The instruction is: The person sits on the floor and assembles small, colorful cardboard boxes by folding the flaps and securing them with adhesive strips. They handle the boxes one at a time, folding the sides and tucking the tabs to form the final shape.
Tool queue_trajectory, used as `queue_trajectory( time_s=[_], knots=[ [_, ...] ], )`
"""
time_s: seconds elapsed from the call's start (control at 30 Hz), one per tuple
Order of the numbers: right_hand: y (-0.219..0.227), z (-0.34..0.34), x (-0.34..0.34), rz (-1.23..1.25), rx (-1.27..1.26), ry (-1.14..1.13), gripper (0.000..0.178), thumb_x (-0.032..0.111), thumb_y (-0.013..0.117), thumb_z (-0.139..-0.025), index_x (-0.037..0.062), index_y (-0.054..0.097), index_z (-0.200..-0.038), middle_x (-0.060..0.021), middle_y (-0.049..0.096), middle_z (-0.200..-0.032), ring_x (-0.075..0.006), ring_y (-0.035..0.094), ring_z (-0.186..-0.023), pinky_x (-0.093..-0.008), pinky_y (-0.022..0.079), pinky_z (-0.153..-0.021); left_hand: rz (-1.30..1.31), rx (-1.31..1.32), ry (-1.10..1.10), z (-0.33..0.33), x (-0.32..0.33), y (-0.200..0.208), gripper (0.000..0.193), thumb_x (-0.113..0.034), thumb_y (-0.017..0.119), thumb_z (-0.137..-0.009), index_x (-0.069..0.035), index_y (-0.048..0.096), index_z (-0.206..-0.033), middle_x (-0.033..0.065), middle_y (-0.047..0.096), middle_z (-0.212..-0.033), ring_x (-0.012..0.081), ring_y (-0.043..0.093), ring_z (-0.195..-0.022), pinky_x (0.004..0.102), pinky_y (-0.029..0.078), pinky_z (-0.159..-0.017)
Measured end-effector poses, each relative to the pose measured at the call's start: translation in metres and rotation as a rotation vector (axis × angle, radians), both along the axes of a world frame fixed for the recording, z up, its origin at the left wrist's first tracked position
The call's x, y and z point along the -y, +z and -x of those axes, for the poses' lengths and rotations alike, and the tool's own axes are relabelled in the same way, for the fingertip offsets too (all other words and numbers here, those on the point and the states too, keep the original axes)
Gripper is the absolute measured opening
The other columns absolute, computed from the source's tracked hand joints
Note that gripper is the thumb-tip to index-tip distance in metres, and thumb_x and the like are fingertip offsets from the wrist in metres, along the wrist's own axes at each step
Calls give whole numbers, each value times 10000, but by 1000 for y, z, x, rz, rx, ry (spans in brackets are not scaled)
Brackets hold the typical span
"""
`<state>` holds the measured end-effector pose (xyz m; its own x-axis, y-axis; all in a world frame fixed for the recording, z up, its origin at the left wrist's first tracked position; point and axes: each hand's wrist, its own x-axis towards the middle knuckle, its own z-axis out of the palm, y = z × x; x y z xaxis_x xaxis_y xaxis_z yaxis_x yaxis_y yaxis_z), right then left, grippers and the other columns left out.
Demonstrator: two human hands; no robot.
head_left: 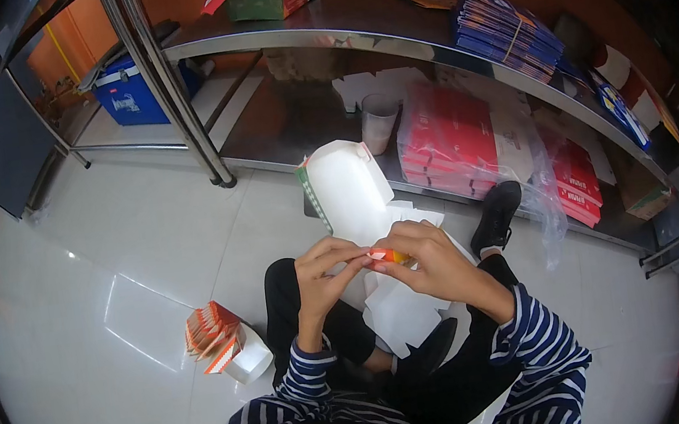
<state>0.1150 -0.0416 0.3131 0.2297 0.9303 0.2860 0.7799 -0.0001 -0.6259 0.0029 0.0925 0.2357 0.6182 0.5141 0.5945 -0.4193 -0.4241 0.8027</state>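
Note:
My left hand and my right hand meet in front of me, fingers pinched together. Between them is a small orange, yellow and white piece, mostly covered by the fingers, so its kind is unclear. Just beyond my hands stands an open takeaway box, white inside, with a green and orange outer side. Beneath my hands, flat white cardboard pieces lie spread between my legs. To the left on the floor, a white tub lies tilted, with a stack of orange-and-white folded cartons at its mouth.
A metal shelf rack runs across the far side. On its lower shelf are a clear plastic cup and plastic-wrapped red packs. Above lies a banded blue stack. A blue cooler sits far left. My black shoe is near the shelf.

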Motion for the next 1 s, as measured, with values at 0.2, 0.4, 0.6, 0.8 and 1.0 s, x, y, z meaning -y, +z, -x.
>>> queue_trajectory(
  time_s=[0.2, 0.4, 0.6, 0.8, 1.0],
  knots=[
    [-2, 4, 1, -34, 133, -36, 116, 125, 579, -802, 35, 642, -840, -93, 556, -741, -261, 532, -720, -371, 361, -631, 59, -43, 35, -2, 2, 0, 230, -42, 760, -653, -18, 677, -867, 90, 635, -846, 153, 608, -719, 236, 479, -641],
    [9, 0, 0, -126, 237, -106, 97, 92, 594, -761, 45, 637, -834, -84, 550, -790, -269, 522, -773, -362, 375, -684, 379, -32, 281, -21, 25, -3, 706, -195, 680, -792, -168, 251, -1353, 93, 451, -1204, 183, 567, -917, 302, 492, -702],
    [3, 18, 0, 3, 238, 134, 366, 71, 615, -731, -23, 533, -1075, -149, 548, -993, -313, 507, -902, -409, 397, -811, 1261, 181, -428, -21, 30, 5, 724, -172, 530, -890, -273, 28, -1401, 110, 379, -1297, 228, 556, -1032, 296, 544, -674],
    [34, -6, 11, -432, 223, -388, 420, 226, 614, -826, 1, 503, -1163, -161, 513, -1181, -294, 471, -1123, -369, 342, -960, 963, 18, -316, -13, 18, -3, 754, -93, 564, -791, -81, 136, -1412, 115, 446, -1258, 240, 496, -1127, 357, 463, -893],
    [22, -43, 19, -241, -231, -269, 505, 284, 511, -913, 38, 387, -1336, -146, 414, -1348, -264, 338, -1281, -376, 236, -1054, 684, -556, -486, -1, 5, -27, 396, 8, 626, -707, 70, 561, -1093, 92, 662, -846, 122, 620, -696, 236, 481, -575]
  ],
)
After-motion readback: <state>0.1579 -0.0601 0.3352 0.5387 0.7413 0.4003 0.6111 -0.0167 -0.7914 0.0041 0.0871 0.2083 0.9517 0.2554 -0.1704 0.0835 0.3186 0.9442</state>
